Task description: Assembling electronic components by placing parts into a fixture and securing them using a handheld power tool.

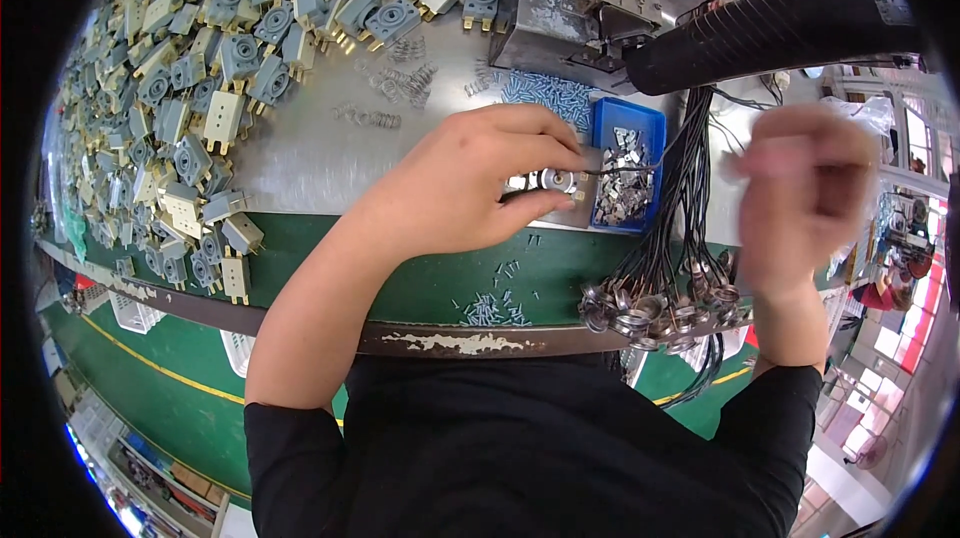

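Note:
My left hand (pixel 490 173) is closed, thumb and fingers around a small round metal part (pixel 558 181) with a dark centre. That part sits over a flat metal plate beside a blue tray (pixel 657 128) of small metal pieces. A thin black wire (pixel 630 171) leads from it to the right, across the tray. Farther right, my right hand (pixel 808 188) is raised and smeared by motion, so its fingers cannot be made out. Between tray and right hand lies a bundle of black wires (pixel 683 188), with round metal ends (pixel 655 313) at the table's near edge.
Grey plug housings (pixel 240 56) with brass pins are heaped at the left. Springs (pixel 405 83) lie behind my left hand; bluish screws (pixel 548 96) and loose screws (pixel 492 310) lie nearby. A metal machine (pixel 610 8) and a black ribbed tool handle (pixel 780 23) stand behind.

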Tool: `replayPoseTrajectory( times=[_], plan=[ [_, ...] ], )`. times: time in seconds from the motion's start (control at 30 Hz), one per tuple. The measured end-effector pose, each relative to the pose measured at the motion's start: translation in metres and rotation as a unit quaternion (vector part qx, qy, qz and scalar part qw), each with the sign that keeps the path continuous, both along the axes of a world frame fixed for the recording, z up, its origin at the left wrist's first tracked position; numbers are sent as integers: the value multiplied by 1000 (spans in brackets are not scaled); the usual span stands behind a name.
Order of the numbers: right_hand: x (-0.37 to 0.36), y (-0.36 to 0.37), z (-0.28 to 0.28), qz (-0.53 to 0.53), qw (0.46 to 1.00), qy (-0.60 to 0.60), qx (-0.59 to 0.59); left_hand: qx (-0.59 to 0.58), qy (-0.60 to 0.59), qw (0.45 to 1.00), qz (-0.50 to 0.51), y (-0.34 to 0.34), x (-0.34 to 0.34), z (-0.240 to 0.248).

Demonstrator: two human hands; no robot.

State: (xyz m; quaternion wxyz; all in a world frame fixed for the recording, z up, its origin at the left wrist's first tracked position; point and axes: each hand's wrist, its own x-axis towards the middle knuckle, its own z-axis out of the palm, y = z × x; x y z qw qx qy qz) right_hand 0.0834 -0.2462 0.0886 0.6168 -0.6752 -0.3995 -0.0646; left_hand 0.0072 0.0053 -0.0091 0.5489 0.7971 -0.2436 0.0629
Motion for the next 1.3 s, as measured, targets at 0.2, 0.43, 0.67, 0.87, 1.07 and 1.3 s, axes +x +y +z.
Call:
replayPoseTrajectory(
  times=[0.2, 0.43, 0.67, 0.87, 1.07, 1.3],
  plan=[
    [60, -1, 20, -15, 965, 233, 122, -4, -9, 1000, 3, 1, 1, 0],
    [75, 44, 1, 256, 953, 161, 24, 9, 17, 1000, -15, 1, 2, 3],
    [45, 99, 32, -99, 990, 92, 40, 9, -5, 1000, -14, 2, 2, 2],
    [56, 99, 32, -77, 994, 73, 19, 8, 3, 1000, -12, 1, 4, 2],
    [63, 97, 31, -57, 996, 63, 5, 7, 6, 1000, -11, 2, 5, 3],
    [76, 90, 29, -33, 998, 46, -6, 11, -1, 1000, -11, 4, 5, 3]
  ],
)
